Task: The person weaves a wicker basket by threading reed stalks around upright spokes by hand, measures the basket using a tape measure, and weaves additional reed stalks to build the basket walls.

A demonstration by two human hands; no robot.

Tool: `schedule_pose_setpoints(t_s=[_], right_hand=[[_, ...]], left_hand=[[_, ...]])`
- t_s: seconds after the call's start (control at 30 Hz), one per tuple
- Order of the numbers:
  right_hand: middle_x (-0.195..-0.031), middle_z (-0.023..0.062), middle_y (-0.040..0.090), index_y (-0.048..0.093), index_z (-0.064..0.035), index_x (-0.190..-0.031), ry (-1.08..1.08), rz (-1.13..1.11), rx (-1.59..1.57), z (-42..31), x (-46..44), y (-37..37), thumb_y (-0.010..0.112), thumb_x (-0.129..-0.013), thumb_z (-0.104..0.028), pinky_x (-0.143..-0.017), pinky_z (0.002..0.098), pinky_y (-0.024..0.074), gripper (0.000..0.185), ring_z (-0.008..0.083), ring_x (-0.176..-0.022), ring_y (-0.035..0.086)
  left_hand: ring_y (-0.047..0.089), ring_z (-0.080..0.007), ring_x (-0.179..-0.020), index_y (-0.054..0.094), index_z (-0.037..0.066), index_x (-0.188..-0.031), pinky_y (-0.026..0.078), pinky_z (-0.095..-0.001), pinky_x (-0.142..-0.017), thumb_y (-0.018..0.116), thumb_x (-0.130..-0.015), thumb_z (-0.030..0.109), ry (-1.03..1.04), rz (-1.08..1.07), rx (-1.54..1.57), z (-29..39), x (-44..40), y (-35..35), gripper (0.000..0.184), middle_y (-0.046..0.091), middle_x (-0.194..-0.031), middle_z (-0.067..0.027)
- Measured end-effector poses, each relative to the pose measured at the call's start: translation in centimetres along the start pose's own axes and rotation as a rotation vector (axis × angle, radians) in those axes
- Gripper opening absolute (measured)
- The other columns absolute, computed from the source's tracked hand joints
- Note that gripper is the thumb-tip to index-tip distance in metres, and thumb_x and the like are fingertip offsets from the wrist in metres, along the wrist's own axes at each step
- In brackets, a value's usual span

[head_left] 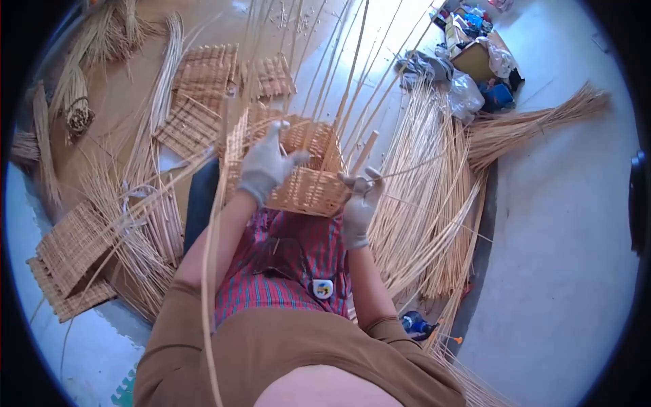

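A half-woven wicker basket (315, 193) rests in my lap, with long upright stakes (349, 74) rising from its walls. My left hand (266, 165), in a pale glove, lies over its near left side, thumb and index finger spread apart. The other fingers are partly hidden. At the right corner, my gloved right hand (360, 209) has its fingers closed around a thin cane strand (413, 167) that trails off to the right. Just above that hand, a short thick stick (365, 152) slants up beside the basket; its lower end is hidden.
Bundles of loose cane (424, 224) spread over the floor to my right. Woven panels (78, 241) lie at left, others (203, 71) beyond the basket. Bags and boxes (478, 61) are piled at upper right. A blue-black tool (415, 324) sits by my right elbow.
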State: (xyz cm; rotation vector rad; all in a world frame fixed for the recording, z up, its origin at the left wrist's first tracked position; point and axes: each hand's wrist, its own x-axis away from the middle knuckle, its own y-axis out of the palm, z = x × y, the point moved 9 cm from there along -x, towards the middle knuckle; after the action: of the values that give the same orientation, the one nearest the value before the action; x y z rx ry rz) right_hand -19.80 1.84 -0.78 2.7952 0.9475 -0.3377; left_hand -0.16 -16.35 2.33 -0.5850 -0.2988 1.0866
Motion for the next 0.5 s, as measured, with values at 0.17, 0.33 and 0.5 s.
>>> schedule_pose_setpoints(t_s=[0.17, 0.33, 0.5], right_hand=[[-0.093, 0.007, 0.072, 0.058, -0.0062, -0.114, -0.078, -0.302, 0.175, -6.1, 2.9, 4.2, 0.056, -0.104, -0.012, -0.054, 0.0218, 0.048, 0.012, 0.0105, -0.068, 0.063], [-0.094, 0.0069, 0.069, 0.059, -0.0068, -0.107, 0.168, 0.121, 0.101, -3.1, -3.2, -4.8, 0.066, -0.098, -0.008, -0.056, 0.0231, 0.0519, 0.012, 0.0152, -0.085, 0.07], [-0.149, 0.0207, 0.048, 0.042, -0.0057, -0.151, -0.646, -0.082, 1.158, -13.4, -7.6, 6.8, 0.072, -0.089, -0.009, -0.114, 0.0446, 0.0372, 0.069, 0.0363, -0.14, 0.045]], left_hand=[[0.069, -0.0335, -0.077, 0.062, 0.009, -0.099, 0.051, -0.0472, -0.07, 0.081, -0.075, 0.059, -0.098, 0.096, -0.061, -1.0, -1.2, 1.4, 0.059, 0.068, -0.072, -0.0105], [0.066, -0.0286, -0.073, 0.049, 0.015, -0.139, 0.053, -0.0404, -0.066, 0.069, -0.093, 0.021, 0.489, 0.314, 0.056, 4.9, 3.7, -0.4, 0.05, 0.064, -0.113, -0.0145], [0.066, -0.0299, -0.065, 0.034, 0.044, -0.154, 0.057, -0.044, -0.06, 0.063, -0.09, 0.011, 0.255, -0.176, -0.528, 4.4, 5.9, 10.8, 0.078, 0.058, -0.115, -0.0143]])
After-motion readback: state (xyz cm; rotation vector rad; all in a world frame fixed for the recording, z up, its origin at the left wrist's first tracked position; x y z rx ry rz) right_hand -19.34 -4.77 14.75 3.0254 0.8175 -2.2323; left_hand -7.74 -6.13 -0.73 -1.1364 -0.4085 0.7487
